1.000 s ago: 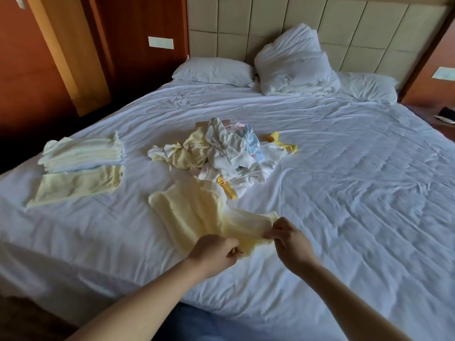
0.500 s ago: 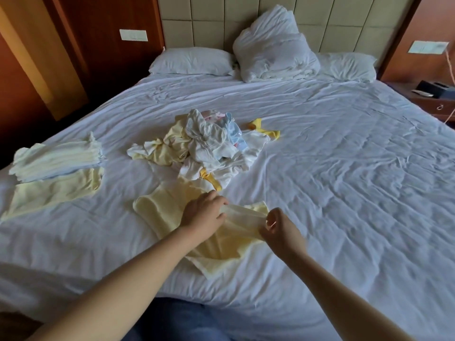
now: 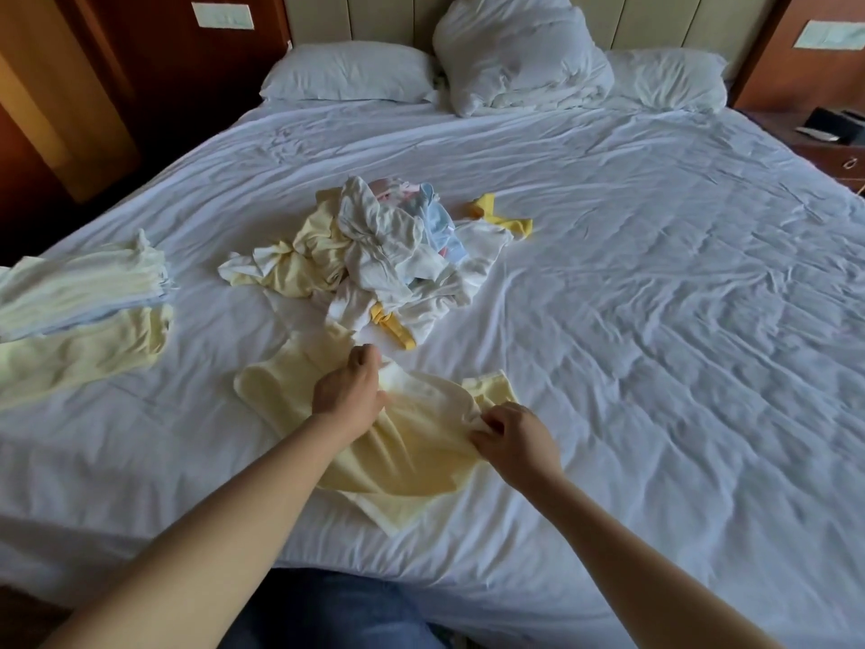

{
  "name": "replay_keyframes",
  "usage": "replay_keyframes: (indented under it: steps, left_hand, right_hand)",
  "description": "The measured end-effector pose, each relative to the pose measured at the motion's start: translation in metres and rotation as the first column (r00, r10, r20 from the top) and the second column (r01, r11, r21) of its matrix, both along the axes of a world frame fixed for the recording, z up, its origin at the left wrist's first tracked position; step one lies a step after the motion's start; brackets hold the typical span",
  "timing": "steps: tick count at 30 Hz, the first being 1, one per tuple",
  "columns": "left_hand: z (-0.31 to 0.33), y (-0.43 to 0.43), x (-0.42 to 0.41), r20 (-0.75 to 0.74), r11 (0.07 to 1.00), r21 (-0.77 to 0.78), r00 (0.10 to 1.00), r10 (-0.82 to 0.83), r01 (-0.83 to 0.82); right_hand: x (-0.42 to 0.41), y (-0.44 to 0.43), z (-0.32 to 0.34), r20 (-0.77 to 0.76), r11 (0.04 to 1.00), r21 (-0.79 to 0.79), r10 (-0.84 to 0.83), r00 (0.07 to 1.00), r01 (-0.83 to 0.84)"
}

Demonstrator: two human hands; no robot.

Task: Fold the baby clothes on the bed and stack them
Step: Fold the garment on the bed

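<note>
Flattening the pale yellow cotton baby garment (image 3: 407,456) at lower centre on the white-sheeted bed (image 3: 655,320), the right hand (image 3: 515,442) pinches its right edge. The left hand (image 3: 348,395) lies bent on its middle, grip unclear. Best to draw the edge taut, smooth the creases and fold squarely to match the stack of folded pale clothes (image 3: 79,292) at left.

Left hand (image 3: 348,391), right hand (image 3: 515,442) hold yellow garment (image 3: 412,461) on bed (image 3: 655,320)

Soft daylight, brightest on the creased white bed sheet (image 3: 655,320). Dim along the dark wooden wall (image 3: 140,86). Bowed at edges.
</note>
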State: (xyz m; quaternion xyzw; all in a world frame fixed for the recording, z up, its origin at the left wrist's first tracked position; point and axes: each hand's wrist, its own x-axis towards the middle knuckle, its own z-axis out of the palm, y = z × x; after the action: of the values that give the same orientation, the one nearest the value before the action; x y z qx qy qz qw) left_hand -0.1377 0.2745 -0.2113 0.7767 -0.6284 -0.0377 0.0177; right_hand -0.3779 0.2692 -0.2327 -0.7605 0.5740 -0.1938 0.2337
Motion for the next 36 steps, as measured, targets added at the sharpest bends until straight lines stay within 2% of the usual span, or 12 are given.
replay_keyframes:
  steps: [3,9,16,20,22,24,27,30,36]
  left_hand:
    - [-0.008,0.011,0.001,-0.086,0.993,-0.11,0.996,0.024,-0.033]
    - [-0.006,0.021,0.005,-0.207,0.969,-0.235,0.978,0.03,-0.08]
    - [0.017,0.039,0.008,-0.215,0.907,-0.415,0.977,-0.019,-0.073]
    - [0.044,0.044,0.008,-0.193,0.843,-0.537,0.977,-0.096,-0.023]
    - [0.06,0.045,0.009,-0.232,0.814,-0.58,0.963,-0.135,-0.025]
    - [0.075,0.046,0.009,-0.365,0.821,-0.565,0.916,-0.165,-0.078]
    - [0.099,0.047,0.011,-0.563,0.853,-0.509,0.795,-0.227,-0.116]
    - [0.126,0.051,0.013,-0.578,0.84,-0.537,0.761,-0.295,-0.082]
    - [0.181,0.053,0.004,-0.576,0.778,-0.628,0.691,-0.437,-0.031]
  right_hand:
    - [-0.002,0.003,-0.009,0.055,1.0,-0.028,0.004,0.998,-0.003]
    - [-0.004,0.016,-0.014,0.087,0.998,-0.047,-0.027,0.996,0.031]
    - [-0.006,0.021,0.002,0.066,0.998,-0.025,-0.052,0.996,0.054]
    - [-0.002,0.015,0.038,0.16,0.993,-0.052,-0.099,0.982,0.109]
    - [0.0,0.008,0.055,0.228,0.996,-0.057,-0.054,0.972,0.069]
    - [0.003,0.003,0.073,0.325,0.998,-0.055,0.004,0.946,0.015]
    - [0.006,0.0,0.101,0.492,0.998,-0.035,0.057,0.869,-0.046]
    - [0.006,-0.004,0.13,0.608,0.995,-0.044,0.097,0.788,-0.088]
    - [-0.006,-0.015,0.192,0.699,0.978,-0.068,0.186,0.691,-0.195]
